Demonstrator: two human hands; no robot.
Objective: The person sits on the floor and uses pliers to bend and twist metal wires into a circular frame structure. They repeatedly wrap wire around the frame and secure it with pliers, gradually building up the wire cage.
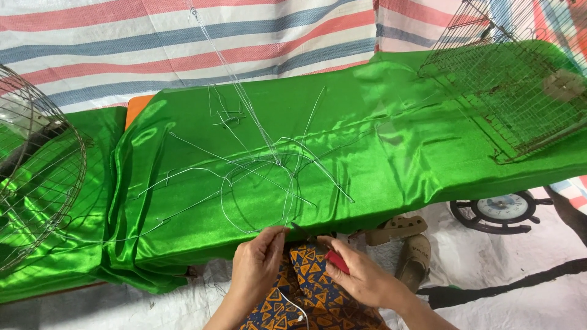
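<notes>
At the near edge of the green-draped counter, the left hand pinches a thin wire between its fingers. The right hand grips red-handled pliers just beside it. A rectangular wire cage rests far right, with a round clock on the floor below.

Bent wires are lying mid-tabletop; a round cage is sitting at its left end, a square cage at its right, sandals lying below the front edge.
</notes>
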